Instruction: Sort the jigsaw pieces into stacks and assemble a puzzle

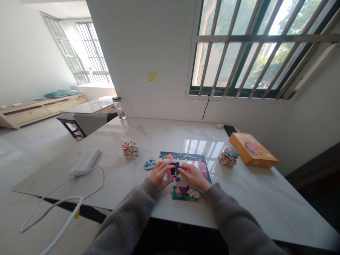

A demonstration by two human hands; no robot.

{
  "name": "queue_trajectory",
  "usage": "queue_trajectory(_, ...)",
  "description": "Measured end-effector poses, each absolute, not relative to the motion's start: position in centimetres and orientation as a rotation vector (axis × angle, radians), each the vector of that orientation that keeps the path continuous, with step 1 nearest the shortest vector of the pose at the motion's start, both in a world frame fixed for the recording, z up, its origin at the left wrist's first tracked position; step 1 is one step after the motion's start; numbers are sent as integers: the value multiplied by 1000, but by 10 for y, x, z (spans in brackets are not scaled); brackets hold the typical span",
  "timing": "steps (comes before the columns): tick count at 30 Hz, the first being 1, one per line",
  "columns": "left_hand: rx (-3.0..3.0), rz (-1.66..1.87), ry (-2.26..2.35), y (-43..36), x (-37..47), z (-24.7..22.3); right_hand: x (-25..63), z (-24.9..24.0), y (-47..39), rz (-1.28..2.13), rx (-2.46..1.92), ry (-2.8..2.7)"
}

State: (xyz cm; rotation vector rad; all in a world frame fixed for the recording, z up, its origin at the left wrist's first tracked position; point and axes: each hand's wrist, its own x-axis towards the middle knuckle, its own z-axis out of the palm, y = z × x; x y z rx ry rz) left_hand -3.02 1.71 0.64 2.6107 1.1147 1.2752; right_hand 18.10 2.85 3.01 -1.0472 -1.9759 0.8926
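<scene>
A partly joined jigsaw puzzle (183, 156) lies on the white marble-patterned table, with colourful pieces along its top, right side and bottom. Over its middle, my left hand (161, 173) pinches a dark puzzle piece (175, 168) between thumb and fingers. My right hand (194, 176) has its fingertips closed at the right edge of that same piece. Just left of my left hand lies a small teal group of pieces (149, 164). One stack of pieces (130, 150) stands further left, and another stack (228, 157) stands to the right of the puzzle.
An orange box (252, 149) and a black phone (230, 130) rest at the right rear. A white power strip (86, 161) with looping cables (54, 205) is at the left. A clear bottle (120, 109) stands at the far left corner of the table (148, 131).
</scene>
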Motion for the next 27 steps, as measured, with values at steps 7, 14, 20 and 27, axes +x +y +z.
queue_trajectory(7,2300,1282,1331,54,-64,22,198,35,34,509,-1128,-2016)
queue_trajectory(14,2186,1043,1575,112,-99,15,223,20,50,248,-1234,-2064)
queue_trajectory(20,2273,898,1628,124,-101,-3,233,19,52,284,-1245,-2067)
queue_trajectory(27,2324,802,1679,124,-101,-6,237,19,50,300,-1253,-2089)
